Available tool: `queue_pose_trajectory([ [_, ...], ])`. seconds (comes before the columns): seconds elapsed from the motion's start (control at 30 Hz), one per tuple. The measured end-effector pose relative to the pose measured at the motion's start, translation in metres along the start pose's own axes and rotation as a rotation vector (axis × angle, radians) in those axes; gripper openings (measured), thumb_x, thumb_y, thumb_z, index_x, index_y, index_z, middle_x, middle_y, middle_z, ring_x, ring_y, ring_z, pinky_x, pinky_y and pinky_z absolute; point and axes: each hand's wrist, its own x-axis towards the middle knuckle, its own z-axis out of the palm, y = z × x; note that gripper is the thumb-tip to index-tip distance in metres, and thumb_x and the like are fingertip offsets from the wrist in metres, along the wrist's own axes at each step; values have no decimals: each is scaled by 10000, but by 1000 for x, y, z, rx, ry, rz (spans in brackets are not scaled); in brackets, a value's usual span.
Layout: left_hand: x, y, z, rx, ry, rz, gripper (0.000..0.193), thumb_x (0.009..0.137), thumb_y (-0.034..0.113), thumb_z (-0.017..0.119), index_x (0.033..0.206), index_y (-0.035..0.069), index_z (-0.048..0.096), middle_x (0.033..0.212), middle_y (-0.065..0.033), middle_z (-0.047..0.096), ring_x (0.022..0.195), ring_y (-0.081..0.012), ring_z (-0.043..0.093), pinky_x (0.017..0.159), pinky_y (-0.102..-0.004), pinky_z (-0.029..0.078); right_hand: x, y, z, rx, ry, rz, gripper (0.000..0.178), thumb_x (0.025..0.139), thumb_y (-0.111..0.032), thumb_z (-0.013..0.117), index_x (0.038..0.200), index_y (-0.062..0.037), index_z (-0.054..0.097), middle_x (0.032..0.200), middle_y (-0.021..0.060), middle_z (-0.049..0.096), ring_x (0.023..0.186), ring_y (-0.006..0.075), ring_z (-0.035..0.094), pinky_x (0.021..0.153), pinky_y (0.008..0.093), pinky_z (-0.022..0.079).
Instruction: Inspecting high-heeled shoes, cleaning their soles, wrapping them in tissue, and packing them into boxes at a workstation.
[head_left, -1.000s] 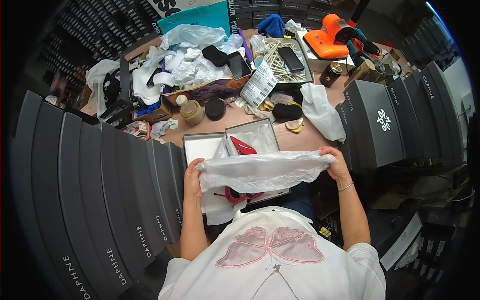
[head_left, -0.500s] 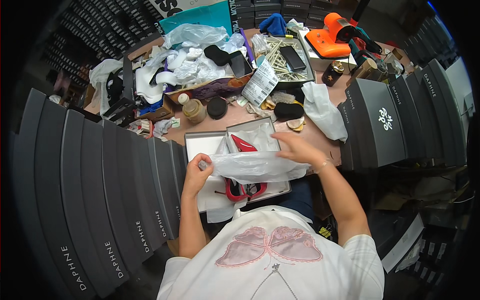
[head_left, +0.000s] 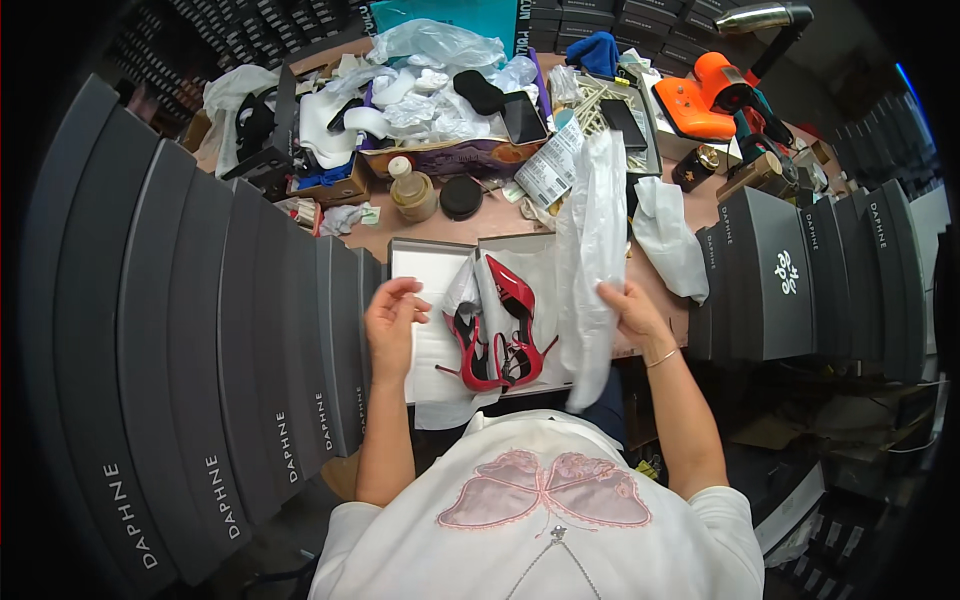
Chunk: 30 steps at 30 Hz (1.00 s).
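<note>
A pair of red high-heeled shoes (head_left: 513,292) lies in a shoebox (head_left: 425,255) with a white inside, right in front of me. The pointed toe of one shoe shows; white tissue covers the toe of the other. My right hand (head_left: 632,312) pinches a long folded sheet of white wrapping (head_left: 592,250), which hangs over the box's right side. Over the left part of the box, my left hand (head_left: 395,325) holds nothing, its fingers loosely bent and apart.
Dark grey shoeboxes (head_left: 190,330) stand in rows at left, and more boxes (head_left: 765,270) at right. Behind lie a bottle (head_left: 412,192), a round black lid (head_left: 461,197), a carton of crumpled white wrapping (head_left: 440,160), a crumpled white sheet (head_left: 668,235) and an orange device (head_left: 705,100).
My left hand has let go of the white wrapping. The right hand has pulled it rightward off the shoes, turning it lengthwise, and both shoes are now uncovered.
</note>
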Motion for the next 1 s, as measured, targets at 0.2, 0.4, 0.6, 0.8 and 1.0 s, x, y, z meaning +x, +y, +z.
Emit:
queue_pose_trajectory([
  [0.2,-35,-32,26,-89,-149,-308,158,917,79,578,1048,0,618,941,-62,652,785,-111,628,674,-229,519,48,110,56,-1006,26,-166,356,825,-277,681,914,66,653,814,174,671,721,220,634,673,343,492],
  [0.4,-34,-42,19,-89,-138,-370,248,922,92,579,1147,-12,581,1035,-89,637,900,-131,625,777,-247,526,29,91,51,-915,70,-117,315,841,-246,676,910,60,670,760,153,675,692,195,630,663,318,493],
  [0.6,-25,-47,69,-454,-602,-577,691,903,270,622,1436,13,265,1371,-120,428,1242,-191,442,1039,-353,364,-48,0,87,-314,-187,-45,215,913,-159,624,1039,10,664,937,8,657,799,65,579,716,230,479],
  [0.8,-23,-42,88,-510,-357,-635,353,953,179,512,1237,-27,471,1136,-138,616,942,-237,663,757,-324,564,-77,-20,63,-695,45,-438,202,896,-138,618,1039,1,648,845,51,670,793,181,606,758,293,467],
  [1.0,-39,17,32,-358,-670,-816,396,931,146,529,1278,-15,424,1079,-197,605,877,-308,679,662,-346,598,-73,-44,45,-1188,249,-688,177,839,-112,655,958,19,651,1061,153,601,921,271,581,801,334,445],
])
